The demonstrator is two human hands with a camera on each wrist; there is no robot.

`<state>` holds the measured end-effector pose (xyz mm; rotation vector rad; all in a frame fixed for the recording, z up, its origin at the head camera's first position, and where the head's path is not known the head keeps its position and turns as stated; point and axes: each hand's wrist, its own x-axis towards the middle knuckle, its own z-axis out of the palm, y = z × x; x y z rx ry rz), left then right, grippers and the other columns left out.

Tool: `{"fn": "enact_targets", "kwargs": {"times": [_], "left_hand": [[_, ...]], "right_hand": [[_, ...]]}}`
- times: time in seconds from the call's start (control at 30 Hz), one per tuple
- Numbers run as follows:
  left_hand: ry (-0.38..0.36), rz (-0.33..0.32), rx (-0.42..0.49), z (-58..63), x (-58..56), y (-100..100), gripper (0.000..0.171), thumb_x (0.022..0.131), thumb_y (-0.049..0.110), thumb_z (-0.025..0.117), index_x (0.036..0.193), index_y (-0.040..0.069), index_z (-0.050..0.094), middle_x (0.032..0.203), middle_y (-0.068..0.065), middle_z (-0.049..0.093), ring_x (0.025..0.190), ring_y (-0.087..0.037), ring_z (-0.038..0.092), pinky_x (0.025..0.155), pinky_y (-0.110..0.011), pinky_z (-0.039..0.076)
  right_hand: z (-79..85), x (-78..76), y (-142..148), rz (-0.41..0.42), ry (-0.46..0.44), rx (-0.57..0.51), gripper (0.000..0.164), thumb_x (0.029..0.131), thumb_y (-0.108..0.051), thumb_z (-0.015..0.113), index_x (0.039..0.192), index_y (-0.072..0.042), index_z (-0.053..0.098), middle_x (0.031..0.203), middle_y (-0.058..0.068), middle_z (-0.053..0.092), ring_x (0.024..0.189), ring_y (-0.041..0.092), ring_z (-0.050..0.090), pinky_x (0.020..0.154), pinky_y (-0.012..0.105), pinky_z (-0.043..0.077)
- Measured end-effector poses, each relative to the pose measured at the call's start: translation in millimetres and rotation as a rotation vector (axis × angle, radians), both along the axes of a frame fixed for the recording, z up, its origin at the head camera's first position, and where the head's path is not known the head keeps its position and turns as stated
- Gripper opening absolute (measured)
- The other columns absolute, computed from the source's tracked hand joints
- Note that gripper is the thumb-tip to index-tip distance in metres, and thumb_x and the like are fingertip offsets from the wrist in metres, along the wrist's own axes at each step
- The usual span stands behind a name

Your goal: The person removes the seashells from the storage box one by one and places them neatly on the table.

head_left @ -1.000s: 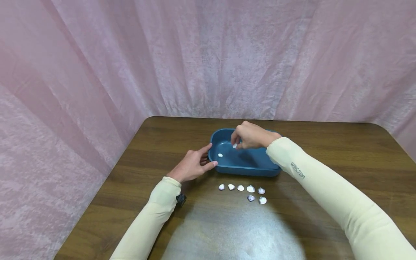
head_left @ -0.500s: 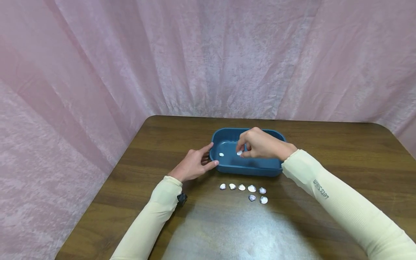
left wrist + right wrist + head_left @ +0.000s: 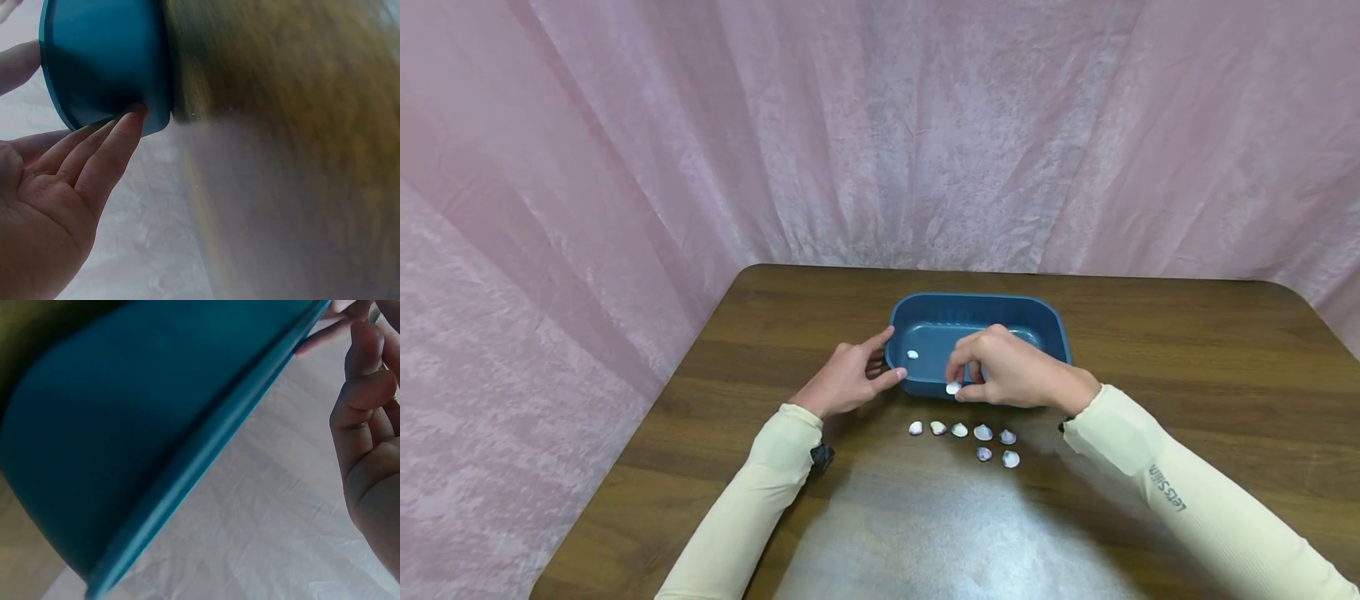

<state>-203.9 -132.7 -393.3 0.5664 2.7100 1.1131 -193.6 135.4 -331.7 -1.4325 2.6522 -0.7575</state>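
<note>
The right hand (image 3: 1015, 379) pinched a white shell (image 3: 953, 388) in curled fingers at the blue tub's (image 3: 1045, 321) 6 o'clock rim. One shell (image 3: 912, 355) lay inside. The left hand (image 3: 846, 379), fingers straight, touched its 9 o'clock end.

A staged recording set rather than a lived-in room: crinkled pink cloth (image 3: 625, 167) hangs as a backdrop on every visible side, closing off whatever lies behind a dark wood-grain table (image 3: 1187, 350) with rounded corners. The tabletop carries only a blue tub (image 3: 1052, 321) and a short row of small shells (image 3: 970, 433), lit by a bright patch of light on the near edge. The person seated at it wears matching cream sleeves (image 3: 1187, 500) and a wrist-mounted device, the dress of a filming session.
</note>
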Motion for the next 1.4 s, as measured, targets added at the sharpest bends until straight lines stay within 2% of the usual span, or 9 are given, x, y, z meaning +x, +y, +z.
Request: {"fn": "enact_targets", "kwargs": {"times": [0.23, 0.43, 0.7, 0.8, 1.0, 1.4], "left_hand": [[-0.003, 0.006, -0.005, 0.3, 0.4, 0, 0.077, 0.096, 0.036, 0.068, 0.158, 0.008, 0.031, 0.145, -0.019, 0.057, 0.127, -0.024, 0.064, 0.101, -0.036, 0.056], [-0.012, 0.001, -0.001, 1.1, 0.5, -1, 0.077, 0.097, 0.036, 0.067, 0.158, 0.009, 0.03, 0.147, -0.018, 0.055, 0.128, -0.024, 0.063, 0.101, -0.036, 0.055], [-0.015, 0.001, 0.003, 2.2, 1.4, -1, 0.077, 0.097, 0.036, 0.067, 0.158, 0.008, 0.03, 0.147, -0.019, 0.055, 0.129, -0.024, 0.062, 0.102, -0.036, 0.055], [-0.012, 0.001, 0.005, 2.6, 1.9, -1, 0.076, 0.097, 0.036, 0.067, 0.158, 0.008, 0.031, 0.147, -0.019, 0.055, 0.129, -0.024, 0.062, 0.102, -0.036, 0.055], [-0.011, -0.001, 0.005, 1.8, 2.4, 0, 0.076, 0.097, 0.036, 0.066, 0.158, 0.007, 0.03, 0.147, -0.02, 0.055, 0.129, -0.025, 0.062, 0.103, -0.037, 0.055], [-0.004, 0.005, -0.008, 2.7, 3.2, -1, 0.076, 0.097, 0.037, 0.067, 0.158, 0.009, 0.03, 0.148, -0.017, 0.055, 0.129, -0.023, 0.062, 0.103, -0.037, 0.054]], "right_hand": [[-8.0, 13.1, 1, 0.055, -0.023, 0.003, 0.013, 0.08, -0.008, 0.082, 0.086, -0.018, 0.076, 0.082, -0.011, 0.069, 0.061, -0.006, 0.052, 0.059, 0.015, 0.049], [-17.5, 19.8, 1, 0.067, 0.007, 0.048, 0.014, 0.077, -0.009, 0.084, 0.082, -0.019, 0.076, 0.075, -0.009, 0.063, 0.058, -0.009, 0.045, 0.059, 0.014, 0.045], [-31.5, 27.8, 1, 0.056, -0.005, 0.114, 0.016, 0.076, -0.011, 0.085, 0.08, -0.022, 0.075, 0.075, -0.011, 0.064, 0.068, 0.004, 0.06, 0.064, 0.016, 0.047], [-37.9, 29.7, -1, 0.061, -0.022, 0.137, 0.016, 0.076, -0.011, 0.085, 0.079, -0.022, 0.075, 0.074, -0.012, 0.063, 0.068, 0.004, 0.06, 0.062, 0.015, 0.046], [-49.0, 30.9, -4, 0.067, -0.009, 0.167, 0.017, 0.074, -0.012, 0.086, 0.074, -0.023, 0.072, 0.068, -0.012, 0.059, 0.063, -0.005, 0.05, 0.058, 0.013, 0.04], [-53.4, 30.7, -6, 0.074, 0.027, 0.217, 0.019, 0.073, -0.014, 0.086, 0.071, -0.022, 0.07, 0.064, -0.014, 0.057, 0.06, -0.007, 0.046, 0.056, 0.013, 0.04]]}}
